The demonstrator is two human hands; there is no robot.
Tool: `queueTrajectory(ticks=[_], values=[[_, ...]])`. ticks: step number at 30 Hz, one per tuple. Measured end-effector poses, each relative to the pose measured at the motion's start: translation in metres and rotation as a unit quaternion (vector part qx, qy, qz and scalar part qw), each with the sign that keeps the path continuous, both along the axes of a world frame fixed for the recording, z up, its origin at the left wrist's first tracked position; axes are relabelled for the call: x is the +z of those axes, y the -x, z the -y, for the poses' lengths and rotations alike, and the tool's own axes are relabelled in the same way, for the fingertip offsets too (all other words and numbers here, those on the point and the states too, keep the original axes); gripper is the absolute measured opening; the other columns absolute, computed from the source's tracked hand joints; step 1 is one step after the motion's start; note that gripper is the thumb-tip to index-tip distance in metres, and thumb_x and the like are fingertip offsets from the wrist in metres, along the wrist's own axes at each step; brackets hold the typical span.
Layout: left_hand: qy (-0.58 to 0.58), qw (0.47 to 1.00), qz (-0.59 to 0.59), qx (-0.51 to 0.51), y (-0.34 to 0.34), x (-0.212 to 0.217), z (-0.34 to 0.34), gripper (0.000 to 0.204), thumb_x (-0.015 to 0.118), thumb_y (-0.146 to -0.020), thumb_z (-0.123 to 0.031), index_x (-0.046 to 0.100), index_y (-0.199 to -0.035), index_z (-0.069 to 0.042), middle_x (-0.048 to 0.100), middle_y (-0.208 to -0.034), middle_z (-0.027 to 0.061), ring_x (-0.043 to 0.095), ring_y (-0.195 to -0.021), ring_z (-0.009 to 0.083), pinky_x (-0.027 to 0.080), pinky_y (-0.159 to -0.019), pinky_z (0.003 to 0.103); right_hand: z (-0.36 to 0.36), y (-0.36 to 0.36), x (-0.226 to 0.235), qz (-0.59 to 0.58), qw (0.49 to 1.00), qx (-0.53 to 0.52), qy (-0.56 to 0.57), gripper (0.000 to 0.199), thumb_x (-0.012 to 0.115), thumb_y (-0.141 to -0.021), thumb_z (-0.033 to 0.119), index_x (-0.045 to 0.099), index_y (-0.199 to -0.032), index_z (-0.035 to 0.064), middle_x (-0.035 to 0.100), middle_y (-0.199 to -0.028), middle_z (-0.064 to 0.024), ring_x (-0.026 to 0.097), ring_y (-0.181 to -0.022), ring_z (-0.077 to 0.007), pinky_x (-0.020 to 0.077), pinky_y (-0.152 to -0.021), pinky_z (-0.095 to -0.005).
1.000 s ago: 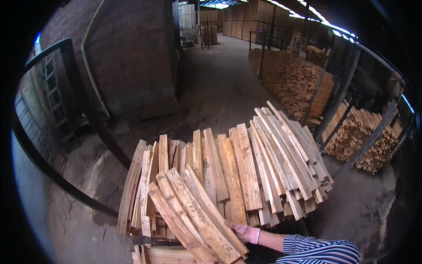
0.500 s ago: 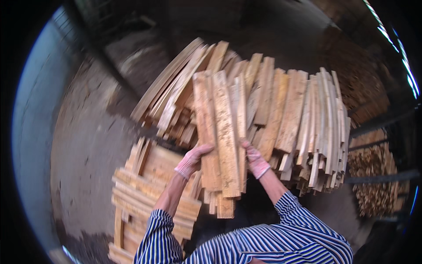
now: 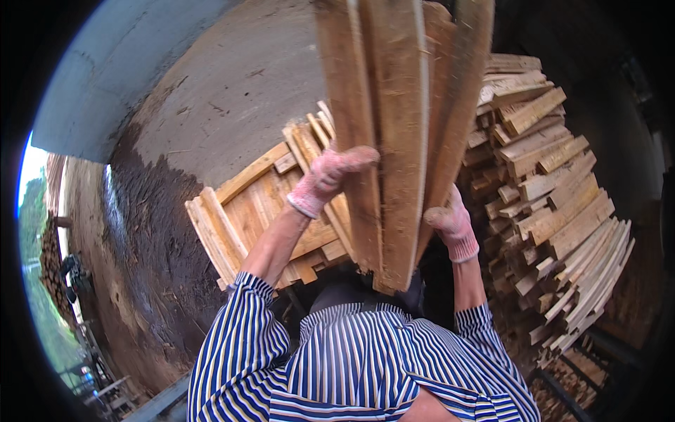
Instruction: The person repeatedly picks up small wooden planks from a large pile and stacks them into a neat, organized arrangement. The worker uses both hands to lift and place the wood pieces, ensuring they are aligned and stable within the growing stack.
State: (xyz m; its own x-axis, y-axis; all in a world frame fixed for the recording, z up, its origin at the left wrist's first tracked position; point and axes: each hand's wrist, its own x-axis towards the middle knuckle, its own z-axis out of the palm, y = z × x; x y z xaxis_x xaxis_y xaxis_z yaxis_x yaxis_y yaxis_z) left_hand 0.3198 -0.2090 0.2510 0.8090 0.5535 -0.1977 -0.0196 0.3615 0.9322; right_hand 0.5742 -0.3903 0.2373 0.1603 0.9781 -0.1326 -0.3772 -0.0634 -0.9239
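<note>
Now, bundle: we held a bundle of rough wooden slats (image 3: 394,141) upright in front of our chest, its lower ends just above our striped shirt (image 3: 365,366) and its upper ends running out of the top of the view.
Left hand: our left hand (image 3: 330,176), in a pink knit glove, lay on the left face of the bundle, fingers (image 3: 358,156) curled round the outermost slat and closed on it.
Right hand: our right hand (image 3: 450,221), gloved the same, pressed the right edge of the bundle lower down; the fingers were wrapped out of sight behind the wood, so we could not tell how tightly they closed, though the hand clearly bore on the slats.
Handling: we judged the slats stiff, splintery and loose against one another, fairly heavy taken together and top-heavy when stood on end; a slat in the middle could slide free. The sound hold seemed to be a squeeze from both sides near the lower third, palms flat on the outer faces.
Left of the bundle: a low stack of flat boards (image 3: 246,211) sat on the dark, damp ground (image 3: 162,232).
Right of the bundle: a tall fanned pile of slats (image 3: 555,211) stood close beside it.
</note>
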Motion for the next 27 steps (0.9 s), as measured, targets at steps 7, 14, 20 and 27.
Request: queueTrajectory(ticks=[7,14,20,27], values=[[-0.294,0.937,-0.062,0.175,0.154,0.045,-0.028,0.057,0.076,-0.085,-0.008,0.052,-0.135,0.002,0.068,-0.12,0.0178,0.066,-0.11,0.0261,0.056,-0.096,0.036,-0.14,0.115,0.071,0.064,0.978,0.154,-0.124,0.101,0.096,-0.061,0.022,0.044,-0.144,0.0031,0.061,-0.13,-0.0082,0.056,-0.12,-0.0212,0.0454,-0.105,-0.037],[-0.273,0.911,-0.173,0.256,0.265,0.027,0.012,0.059,0.086,-0.077,-0.016,0.06,-0.128,-0.003,0.07,-0.114,0.0073,0.066,-0.106,0.0203,0.057,-0.089,0.036,-0.204,0.222,0.05,0.205,0.911,0.344,-0.096,0.105,0.101,-0.051,0.03,0.051,-0.139,0.005,0.063,-0.126,-0.0097,0.056,-0.12,-0.0215,0.0467,-0.104,-0.0373],[-0.277,0.902,-0.254,0.214,0.323,-0.073,0.021,0.061,0.087,-0.077,-0.017,0.06,-0.13,-0.005,0.069,-0.114,0.0077,0.067,-0.102,0.0213,0.057,-0.088,0.037,-0.216,0.262,-0.168,0.257,0.855,0.431,-0.129,0.085,0.085,-0.066,0.03,0.051,-0.14,0.0068,0.059,-0.134,-0.011,0.059,-0.117,-0.0229,0.051,-0.1,-0.0368],[-0.293,0.903,-0.269,0.161,0.329,-0.1,0.015,0.063,0.087,-0.076,-0.017,0.059,-0.131,-0.006,0.069,-0.114,0.0082,0.068,-0.098,0.0225,0.058,-0.087,0.038,-0.233,0.274,-0.236,0.389,0.781,0.327,-0.363,0.048,0.049,-0.104,0.03,0.044,-0.148,0.0095,0.052,-0.145,-0.0129,0.065,-0.112,-0.0255,0.0565,-0.095,-0.0362]])
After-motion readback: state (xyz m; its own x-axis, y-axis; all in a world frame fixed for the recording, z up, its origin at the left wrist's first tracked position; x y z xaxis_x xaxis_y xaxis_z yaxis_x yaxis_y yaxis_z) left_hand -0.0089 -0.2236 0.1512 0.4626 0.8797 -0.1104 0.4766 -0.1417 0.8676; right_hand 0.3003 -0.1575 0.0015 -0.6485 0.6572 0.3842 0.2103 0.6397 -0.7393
